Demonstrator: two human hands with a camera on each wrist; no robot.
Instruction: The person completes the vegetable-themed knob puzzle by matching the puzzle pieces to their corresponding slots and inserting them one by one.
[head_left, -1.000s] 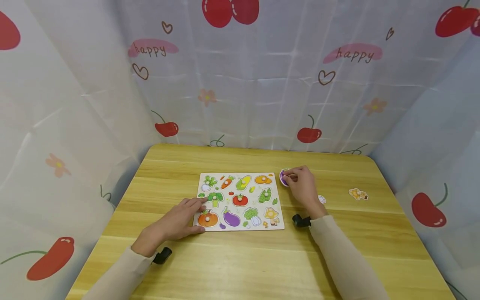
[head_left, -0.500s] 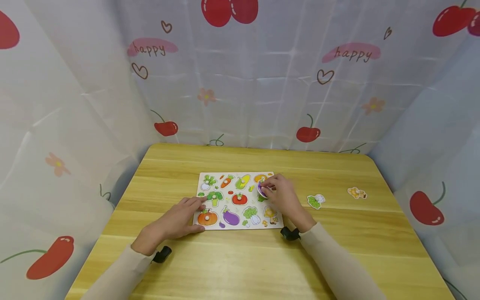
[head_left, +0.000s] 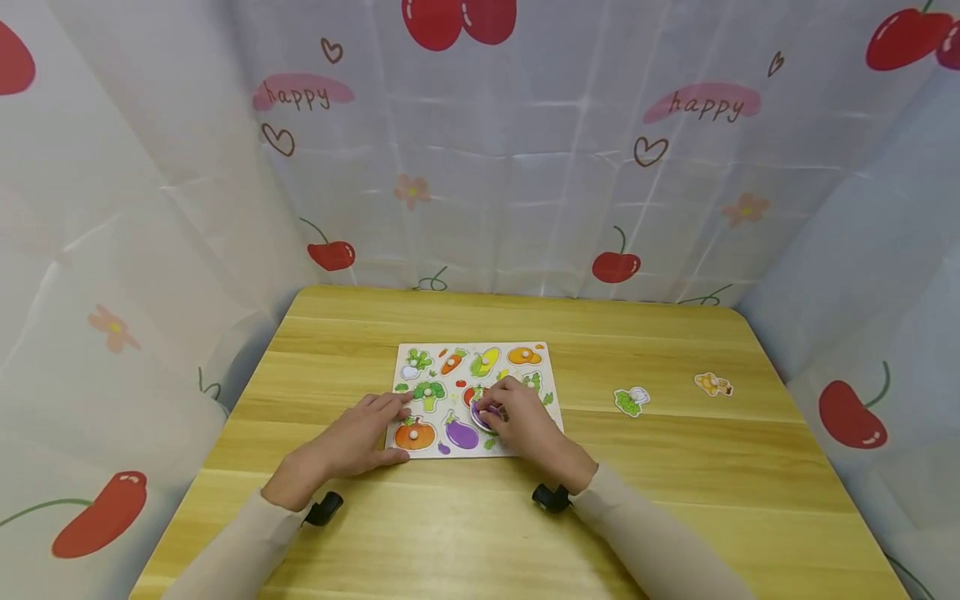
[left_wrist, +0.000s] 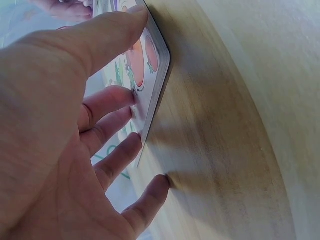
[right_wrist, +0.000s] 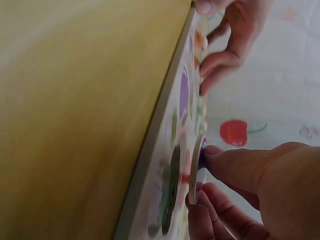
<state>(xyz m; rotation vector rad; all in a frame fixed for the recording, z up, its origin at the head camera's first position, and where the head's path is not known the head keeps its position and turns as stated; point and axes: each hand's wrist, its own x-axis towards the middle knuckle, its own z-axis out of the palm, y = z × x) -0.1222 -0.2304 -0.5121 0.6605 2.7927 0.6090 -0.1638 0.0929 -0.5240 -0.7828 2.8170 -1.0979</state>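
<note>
My right hand (head_left: 528, 423) pinches a purple eggplant puzzle piece (head_left: 478, 415) just above the wooden vegetable puzzle board (head_left: 465, 455). In the right wrist view the piece (right_wrist: 198, 172) stands on edge between thumb and fingers, apart from the board. A purple eggplant-shaped spot (head_left: 461, 434) shows left of the hand. My left hand (head_left: 348, 439) rests at the board's left edge with relaxed fingers. The left wrist view shows its thumb lying on the board and one fingertip (left_wrist: 161, 184) on the table. Part of the board's lower right is hidden by my right hand.
Right of the board lie a green-and-white leafy vegetable piece (head_left: 632, 401) and a yellow mushroom piece (head_left: 712, 384). Several knobbed pieces, such as the broccoli (head_left: 430, 394) and pumpkin (head_left: 414, 434), sit in the board. A printed curtain (head_left: 517, 208) surrounds the wooden table (head_left: 450, 533).
My right hand has carried the eggplant piece leftward from beside the board to over its middle. The leafy vegetable piece is now uncovered. My left hand has stayed in place.
</note>
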